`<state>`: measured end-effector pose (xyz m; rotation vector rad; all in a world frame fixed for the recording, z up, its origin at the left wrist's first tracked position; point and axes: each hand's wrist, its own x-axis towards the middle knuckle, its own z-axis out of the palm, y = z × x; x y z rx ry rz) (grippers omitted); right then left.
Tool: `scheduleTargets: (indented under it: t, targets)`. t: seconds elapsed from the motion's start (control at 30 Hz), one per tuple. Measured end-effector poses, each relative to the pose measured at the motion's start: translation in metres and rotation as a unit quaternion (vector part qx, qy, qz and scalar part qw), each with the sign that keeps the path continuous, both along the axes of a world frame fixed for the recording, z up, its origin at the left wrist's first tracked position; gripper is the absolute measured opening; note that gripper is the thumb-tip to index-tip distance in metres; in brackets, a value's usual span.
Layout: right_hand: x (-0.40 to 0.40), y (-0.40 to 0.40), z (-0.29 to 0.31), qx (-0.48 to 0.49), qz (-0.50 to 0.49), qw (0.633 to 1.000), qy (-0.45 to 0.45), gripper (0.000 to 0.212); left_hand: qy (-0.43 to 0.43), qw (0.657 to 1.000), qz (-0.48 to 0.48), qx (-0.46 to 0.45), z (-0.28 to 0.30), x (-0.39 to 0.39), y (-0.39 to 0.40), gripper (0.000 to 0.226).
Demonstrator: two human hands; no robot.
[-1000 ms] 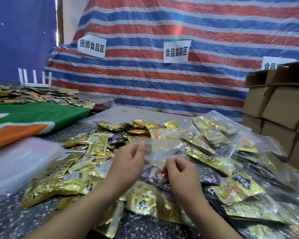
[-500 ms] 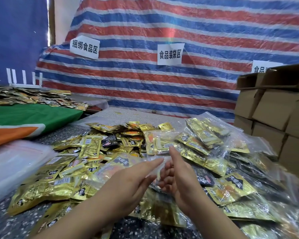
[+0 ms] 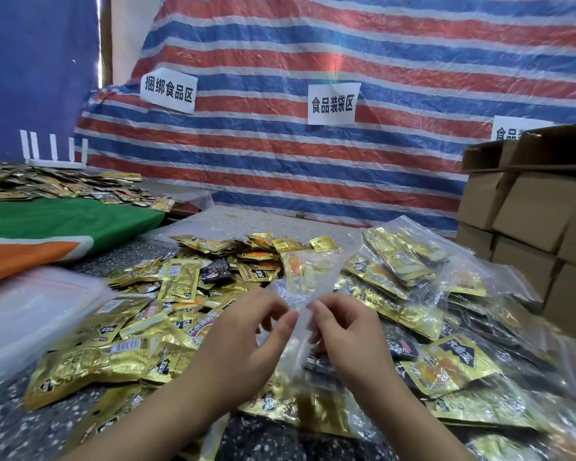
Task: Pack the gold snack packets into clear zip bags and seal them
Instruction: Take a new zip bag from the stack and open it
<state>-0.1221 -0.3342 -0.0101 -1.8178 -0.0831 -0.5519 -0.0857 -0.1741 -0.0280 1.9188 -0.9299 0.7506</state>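
The clear zip bag (image 3: 301, 314) is what we hold up in front of us, above the heap of gold snack packets (image 3: 167, 314) on the speckled table (image 3: 7, 424). Our left hand (image 3: 246, 341) comes in from the lower left with the fingers curled, and its thumb and forefinger pinch one edge of the bag. Our right hand (image 3: 343, 331) comes in from the lower right, also curled, and pinches the other edge. The two hands are very near each other, and the bag stands between their fingertips and rises above them. We cannot tell whether it holds anything. Filled bags (image 3: 413, 294) lie to the right, near stacked cardboard boxes (image 3: 529, 221).
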Motion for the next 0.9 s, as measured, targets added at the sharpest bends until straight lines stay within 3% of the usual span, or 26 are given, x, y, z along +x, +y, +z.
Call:
scheduleTargets:
  t: [0.1, 0.3, 0.57, 0.9]
  targets:
    - [-0.002, 0.005, 0.0, 0.001, 0.026, 1.0, -0.013, 0.018, 0.015, 0.999, -0.008, -0.027, 0.0, 0.002, 0.001, 0.031]
    - [-0.005, 0.008, 0.002, 0.022, 0.095, 0.994, 0.054, 0.026, 0.052, 0.998, -0.033, 0.023, -0.007, 0.005, 0.0, 0.022]
    - [-0.006, 0.003, 0.006, 0.096, 0.141, 0.978, 0.116, 0.014, 0.064, 0.996, -0.038, 0.043, -0.006, 0.011, 0.004, 0.02]
    - [-0.008, 0.008, 0.004, 0.025, 0.117, 0.989, 0.086, 0.025, 0.06, 0.993, -0.042, 0.097, -0.004, 0.01, 0.009, 0.034]
